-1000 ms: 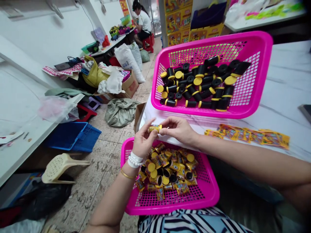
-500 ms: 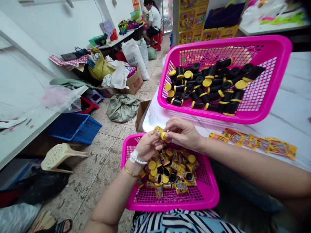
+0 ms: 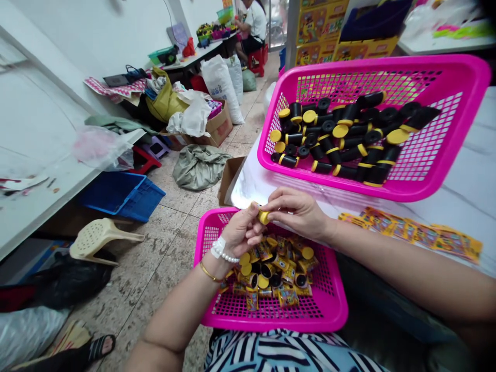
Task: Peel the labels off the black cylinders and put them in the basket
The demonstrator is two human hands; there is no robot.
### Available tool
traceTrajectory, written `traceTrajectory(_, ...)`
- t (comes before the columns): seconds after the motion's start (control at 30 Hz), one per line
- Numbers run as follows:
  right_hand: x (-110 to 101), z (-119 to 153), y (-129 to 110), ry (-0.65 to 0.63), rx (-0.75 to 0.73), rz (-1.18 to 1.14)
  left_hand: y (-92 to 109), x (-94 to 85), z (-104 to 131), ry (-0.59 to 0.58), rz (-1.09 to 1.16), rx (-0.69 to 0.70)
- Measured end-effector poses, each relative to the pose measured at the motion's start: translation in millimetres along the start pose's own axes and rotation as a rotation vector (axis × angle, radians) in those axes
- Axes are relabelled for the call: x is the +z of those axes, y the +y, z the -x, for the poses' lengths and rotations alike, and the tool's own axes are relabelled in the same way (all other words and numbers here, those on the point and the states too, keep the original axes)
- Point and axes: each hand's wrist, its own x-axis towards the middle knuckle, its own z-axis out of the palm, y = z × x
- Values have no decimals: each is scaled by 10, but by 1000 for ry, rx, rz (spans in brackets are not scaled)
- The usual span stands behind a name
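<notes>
Between my two hands is a small cylinder with a yellow printed label and yellow cap (image 3: pixel 264 216). My left hand (image 3: pixel 241 227), wearing a pearl bracelet, is closed round one side of it. The fingertips of my right hand (image 3: pixel 296 211) pinch it from the other side. Below them a pink basket (image 3: pixel 337 310) holds several labelled yellow cylinders (image 3: pixel 289 271), some showing black open ends. A larger pink basket (image 3: pixel 437 191) on the table contains several black cylinders with yellow caps (image 3: pixel 344 129). Flat yellow printed labels (image 3: pixel 422 232) lie beside my right forearm.
The white marbled table (image 3: pixel 475 150) is on the right. At left are a cream plastic stool (image 3: pixel 93 237), a blue crate (image 3: pixel 124 194) and a white table (image 3: pixel 58 201). White sacks (image 3: pixel 219 82) stand farther back, and a person (image 3: pixel 253 31) sits on a red stool.
My hands have turned the labelled cylinder, so its yellow cap end shows more now. The view has shifted slightly, and the baskets appear a little moved in it.
</notes>
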Motion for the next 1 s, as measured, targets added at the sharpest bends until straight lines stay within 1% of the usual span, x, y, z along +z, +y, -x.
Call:
traceTrajectory(0.07, -8, 0, -6, 13, -26, 1, 4, 10, 38, -13, 32, -20)
traceTrajectory(0.13, -6, 4, -26, 18, -38, 14, -14, 15, 84, -21, 34, -2)
traceTrajectory(0.23, 4, 13, -97, -78, -73, 66, -76, 34, 156, 31, -5, 45)
traceTrajectory(0.33, 22, 7, -213, -157, -177, 133, -128, 62, 244, 50, 22, 49)
traceTrajectory(0.43, 90, -1, -353, -152, -234, 170, -148, 62, 373, 30, 68, 59)
traceTrajectory(0.5, 183, 30, -436, -151, -235, 195, -182, 36, 480, 55, 55, 75)
traceTrajectory(0.6, 385, 188, -489, -166, -300, 208, -327, -36, 639, 99, 43, 44)
traceTrajectory(0.67, 544, 364, -462, -165, -333, 230, -479, -97, 723, 77, 81, -27)
traceTrajectory(0.73, 699, 568, -412, -154, -284, 318, -641, -146, 784, 58, 118, -96)
traceTrajectory(0.8, 812, 765, -391, -107, -194, 419, -772, -167, 823, 85, 106, -146)
traceTrajectory(0.83, 835, 852, -407, -76, -160, 450, -811, -167, 835, 110, 74, -163)
traceTrajectory(0.9, 778, 990, -490, -2, -119, 484, -816, -163, 845, 171, -38, -172)
traceTrajectory(0.93, 690, 1043, -546, 49, -102, 509, -780, -170, 843, 205, -112, -156)
traceTrajectory(1.0, 402, 1130, -643, 186, -33, 629, -645, -219, 826, 274, -291, -90)
